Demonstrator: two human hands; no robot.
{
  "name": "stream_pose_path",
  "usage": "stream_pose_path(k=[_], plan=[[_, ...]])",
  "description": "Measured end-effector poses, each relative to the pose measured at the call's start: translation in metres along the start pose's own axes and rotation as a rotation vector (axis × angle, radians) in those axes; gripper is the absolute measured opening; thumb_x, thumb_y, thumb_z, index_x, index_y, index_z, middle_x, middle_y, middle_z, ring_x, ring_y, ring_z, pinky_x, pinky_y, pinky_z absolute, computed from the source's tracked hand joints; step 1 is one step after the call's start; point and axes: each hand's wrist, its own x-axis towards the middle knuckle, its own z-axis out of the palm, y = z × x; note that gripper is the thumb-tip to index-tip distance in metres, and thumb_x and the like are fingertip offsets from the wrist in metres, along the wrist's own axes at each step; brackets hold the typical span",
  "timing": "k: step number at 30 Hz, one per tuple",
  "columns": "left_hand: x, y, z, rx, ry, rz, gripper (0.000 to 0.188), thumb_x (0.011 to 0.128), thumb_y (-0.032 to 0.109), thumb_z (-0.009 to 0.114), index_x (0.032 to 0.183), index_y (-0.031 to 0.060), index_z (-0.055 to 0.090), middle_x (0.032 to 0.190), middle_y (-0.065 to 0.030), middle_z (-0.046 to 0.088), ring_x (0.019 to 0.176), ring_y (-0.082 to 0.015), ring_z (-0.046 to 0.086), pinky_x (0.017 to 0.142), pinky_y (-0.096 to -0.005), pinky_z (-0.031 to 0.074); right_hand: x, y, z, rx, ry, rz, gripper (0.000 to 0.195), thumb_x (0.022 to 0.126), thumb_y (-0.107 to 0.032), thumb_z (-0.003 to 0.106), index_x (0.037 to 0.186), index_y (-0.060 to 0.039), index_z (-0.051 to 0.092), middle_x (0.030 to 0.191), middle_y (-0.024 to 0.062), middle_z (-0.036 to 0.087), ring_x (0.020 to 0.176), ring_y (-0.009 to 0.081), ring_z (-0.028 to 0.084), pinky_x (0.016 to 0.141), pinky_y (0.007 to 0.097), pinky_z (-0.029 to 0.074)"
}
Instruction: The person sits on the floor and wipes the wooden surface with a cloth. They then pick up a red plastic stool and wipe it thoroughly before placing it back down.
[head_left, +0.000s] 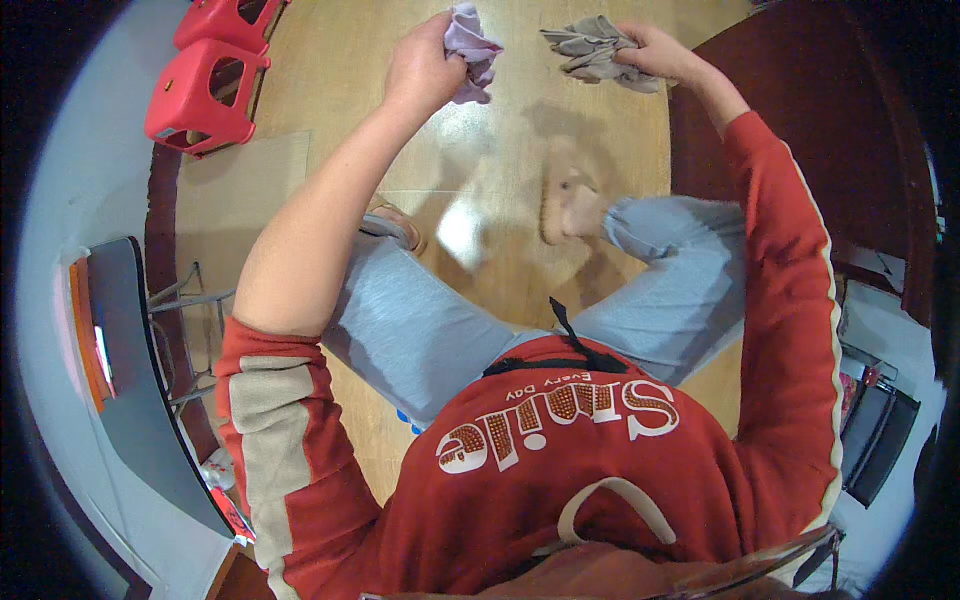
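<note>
My left hand (426, 66) grips a crumpled lavender cloth (472, 54) out in front of me, near the top of the view. To the right and about level with it, my right hand (661, 54) is closed around a bunched grey cloth (592, 51). A gap separates the two cloths, and the wood-look floor (517, 45) shows between them. Below the hands are my bent knees in light blue jeans (420, 315). My right slippered foot (574, 206) rests on the floor and looks blurred.
Red plastic stools (199, 97) stand along the wall at upper left. A dark reddish-brown furniture panel (787, 112) borders the right side. At left is a grey-topped table (142, 360) beside a metal-framed seat or rack (191, 300). A black case-like object (881, 439) lies at lower right.
</note>
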Motion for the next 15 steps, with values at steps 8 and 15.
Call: stream_pose_path(k=[8,15], plan=[[0.011,0.026,0.016,-0.562,-0.126,-0.258,0.038,0.077,0.014,0.063,0.113,0.0034,0.061,0.095,-0.0146,0.069,0.088,-0.0290,0.067,0.078,-0.0381,0.052,-0.062,0.002,0.228,0.116,-0.203,-0.157,0.047,0.071,-0.010,0.061,0.118,-0.0085,0.060,0.110,0.0150,0.061,0.101,0.0349,0.058,0.086,0.0445,0.047],[-0.038,0.067,0.007,-0.928,-0.437,-0.747,0.043,0.085,0.007,0.064,0.124,-0.0020,0.051,0.117,-0.0107,0.062,0.107,-0.0190,0.060,0.093,-0.0317,0.046,-0.220,0.067,0.438,-0.243,-0.247,-0.763,0.038,0.078,-0.021,0.060,0.116,-0.0209,0.064,0.129,0.0053,0.055,0.119,0.0261,0.052,0.093,0.0432,0.044]])
